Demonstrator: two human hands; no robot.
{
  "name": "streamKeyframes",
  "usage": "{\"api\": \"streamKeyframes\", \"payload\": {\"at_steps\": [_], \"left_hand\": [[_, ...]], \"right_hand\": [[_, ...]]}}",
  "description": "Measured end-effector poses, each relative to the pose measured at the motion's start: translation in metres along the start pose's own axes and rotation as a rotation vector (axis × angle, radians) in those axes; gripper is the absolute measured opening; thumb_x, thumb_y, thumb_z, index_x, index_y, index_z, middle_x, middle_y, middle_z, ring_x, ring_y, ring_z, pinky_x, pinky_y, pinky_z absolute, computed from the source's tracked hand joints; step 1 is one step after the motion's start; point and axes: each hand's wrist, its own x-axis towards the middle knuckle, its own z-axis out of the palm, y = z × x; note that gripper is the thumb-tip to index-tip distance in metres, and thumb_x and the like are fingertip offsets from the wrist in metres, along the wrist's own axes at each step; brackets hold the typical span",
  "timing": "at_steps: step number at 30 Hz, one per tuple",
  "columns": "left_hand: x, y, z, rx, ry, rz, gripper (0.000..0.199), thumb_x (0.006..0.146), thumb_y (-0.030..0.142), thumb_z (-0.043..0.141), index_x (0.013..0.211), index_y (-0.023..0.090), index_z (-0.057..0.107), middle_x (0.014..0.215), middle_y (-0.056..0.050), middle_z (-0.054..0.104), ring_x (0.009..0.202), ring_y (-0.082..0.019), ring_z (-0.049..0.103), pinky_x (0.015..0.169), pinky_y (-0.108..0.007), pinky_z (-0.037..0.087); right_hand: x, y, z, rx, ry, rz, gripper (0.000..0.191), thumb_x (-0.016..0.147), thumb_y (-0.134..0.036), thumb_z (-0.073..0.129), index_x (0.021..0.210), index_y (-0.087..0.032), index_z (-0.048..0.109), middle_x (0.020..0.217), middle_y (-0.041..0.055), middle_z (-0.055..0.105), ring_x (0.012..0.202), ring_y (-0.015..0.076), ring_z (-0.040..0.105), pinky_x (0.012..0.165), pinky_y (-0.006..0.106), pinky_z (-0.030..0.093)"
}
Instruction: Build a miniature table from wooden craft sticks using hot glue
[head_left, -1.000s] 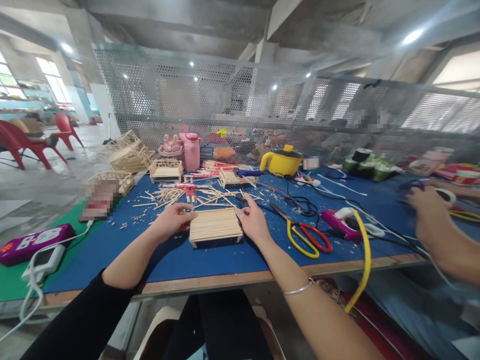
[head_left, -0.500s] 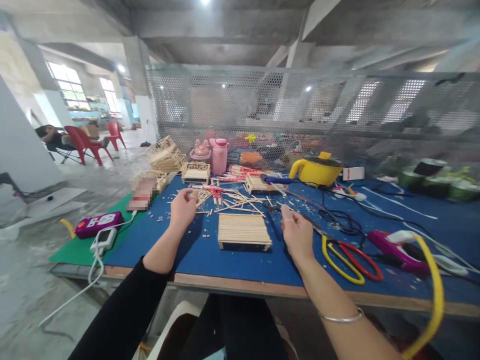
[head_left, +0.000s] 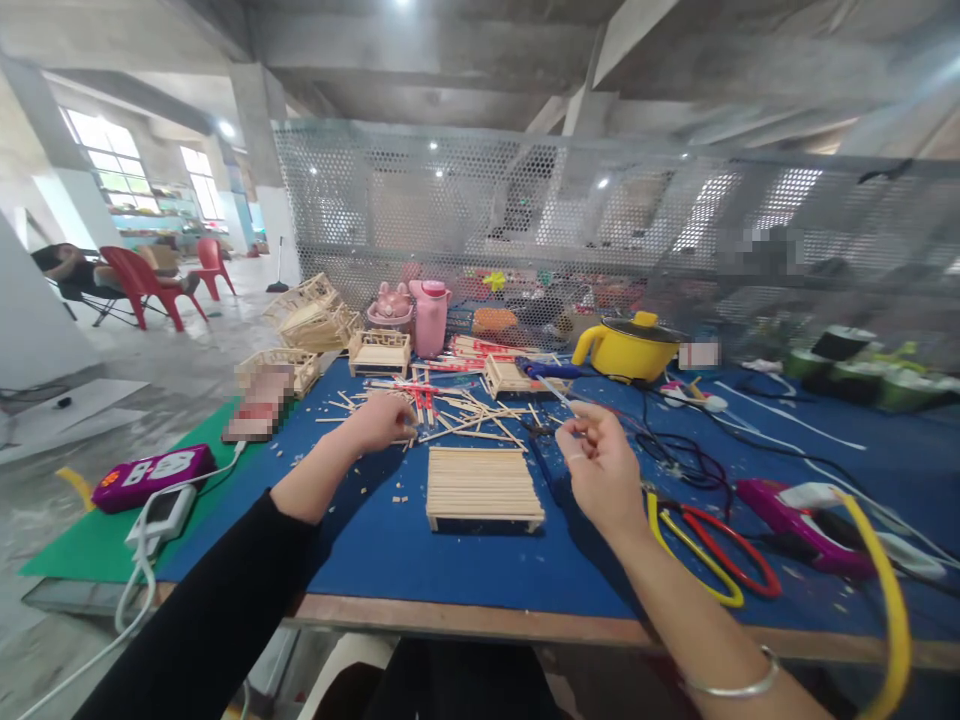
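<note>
My left hand (head_left: 379, 425) reaches over the left side of a heap of loose wooden sticks (head_left: 480, 415). Its fingers are bent down and pinched together; whatever is between them is too small to make out. Nearer to me sits a small slatted wooden platform (head_left: 484, 487) on short legs, between both hands and touched by neither. To its right, my right hand (head_left: 604, 470) hovers with curled fingers and thumb drawn together. I cannot make out what it grips. Beside its wrist lie scissors with red and yellow handles (head_left: 731, 550).
Behind the sticks stand little wooden bed-like frames (head_left: 380, 355), a pink jug (head_left: 430, 318) and a blue-handled glue gun (head_left: 551, 370). A yellow pot (head_left: 634, 348) is at the back right. Cables and a purple power strip (head_left: 806, 520) lie right; another purple strip (head_left: 150, 477) lies left.
My left hand has moved rightward and its fingers have turned down toward the sticks. My right hand has shifted slightly right, its fingers more curled. The camera view has shifted a little.
</note>
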Motion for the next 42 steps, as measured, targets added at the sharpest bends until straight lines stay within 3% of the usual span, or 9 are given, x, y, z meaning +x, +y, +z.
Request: {"api": "streamKeyframes", "payload": {"at_steps": [4, 8, 15, 21, 25, 30, 33, 36, 42], "left_hand": [[-0.001, 0.007, 0.015, 0.064, -0.046, 0.048, 0.018, 0.073, 0.036, 0.064, 0.079, 0.022, 0.073, 0.082, -0.006, 0.071, 0.083, -0.022, 0.064, 0.076, -0.029, 0.046], [-0.001, 0.015, 0.021, 0.102, -0.010, 0.040, 0.019, 0.078, 0.029, 0.055, 0.082, 0.022, 0.072, 0.093, -0.008, 0.069, 0.092, -0.023, 0.062, 0.080, -0.030, 0.045], [-0.002, 0.010, 0.012, 0.111, 0.112, -0.140, 0.022, 0.081, 0.019, 0.043, 0.082, 0.019, 0.065, 0.086, -0.009, 0.069, 0.082, -0.022, 0.063, 0.071, -0.030, 0.045], [-0.005, 0.008, 0.008, 0.061, 0.173, -0.260, 0.017, 0.084, 0.031, 0.048, 0.081, 0.021, 0.061, 0.084, -0.005, 0.070, 0.079, -0.020, 0.063, 0.067, -0.027, 0.043], [-0.006, 0.012, 0.008, 0.034, 0.223, -0.316, 0.025, 0.083, 0.042, 0.050, 0.089, 0.019, 0.058, 0.082, -0.007, 0.069, 0.077, -0.022, 0.063, 0.063, -0.029, 0.042], [-0.011, 0.014, 0.006, -0.057, 0.229, -0.232, 0.025, 0.088, 0.035, 0.043, 0.100, 0.021, 0.060, 0.090, -0.006, 0.071, 0.082, -0.022, 0.064, 0.070, -0.029, 0.045], [-0.016, 0.006, -0.001, -0.015, 0.254, -0.257, 0.029, 0.088, 0.032, 0.042, 0.107, 0.022, 0.061, 0.094, -0.006, 0.072, 0.086, -0.023, 0.065, 0.073, -0.031, 0.046], [-0.020, -0.009, -0.013, 0.085, 0.277, -0.359, 0.029, 0.084, 0.033, 0.047, 0.105, 0.021, 0.064, 0.095, -0.007, 0.072, 0.089, -0.026, 0.065, 0.074, -0.032, 0.047], [-0.022, -0.023, -0.021, 0.141, 0.283, -0.405, 0.032, 0.083, 0.037, 0.046, 0.100, 0.020, 0.067, 0.090, -0.009, 0.072, 0.088, -0.026, 0.065, 0.074, -0.032, 0.047]], "right_hand": [[0.045, -0.013, 0.011, -0.274, -0.264, -0.125, 0.016, 0.077, -0.026, 0.056, 0.091, -0.019, 0.062, 0.077, 0.0018, 0.065, 0.066, 0.0145, 0.057, 0.066, 0.027, 0.045], [0.076, -0.013, 0.039, -0.585, -0.477, -0.112, 0.016, 0.082, -0.022, 0.051, 0.092, -0.020, 0.064, 0.082, 0.0025, 0.069, 0.075, 0.0151, 0.061, 0.069, 0.025, 0.045], [0.069, 0.013, 0.054, -0.897, -0.654, 0.018, 0.008, 0.071, -0.025, 0.067, 0.069, -0.017, 0.068, 0.077, 0.0113, 0.069, 0.077, 0.0258, 0.063, 0.063, 0.031, 0.042], [0.074, 0.029, 0.058, -0.824, -0.812, -0.022, 0.011, 0.069, -0.027, 0.071, 0.080, -0.025, 0.073, 0.077, 0.0014, 0.069, 0.072, 0.0162, 0.062, 0.058, 0.024, 0.039], [0.078, 0.033, 0.065, -0.783, -0.840, -0.021, 0.009, 0.065, -0.023, 0.074, 0.074, -0.023, 0.073, 0.072, 0.0014, 0.069, 0.067, 0.0154, 0.061, 0.056, 0.023, 0.040], [0.078, 0.033, 0.056, -0.745, -0.813, -0.038, 0.012, 0.063, -0.023, 0.075, 0.075, -0.023, 0.072, 0.072, 0.0017, 0.070, 0.066, 0.0166, 0.061, 0.057, 0.024, 0.042], [0.083, 0.034, 0.043, -0.719, -0.760, -0.068, 0.013, 0.076, -0.021, 0.061, 0.081, -0.022, 0.073, 0.079, 0.0032, 0.072, 0.072, 0.0166, 0.063, 0.065, 0.026, 0.045], [0.086, 0.038, 0.039, -0.721, -0.752, -0.091, 0.016, 0.077, -0.021, 0.060, 0.087, -0.022, 0.073, 0.081, 0.0033, 0.071, 0.074, 0.0170, 0.062, 0.067, 0.026, 0.044], [0.083, 0.039, 0.055, -0.738, -0.875, -0.120, 0.006, 0.066, -0.015, 0.069, 0.063, -0.020, 0.069, 0.065, 0.0015, 0.067, 0.063, 0.0165, 0.059, 0.057, 0.024, 0.038]]}}
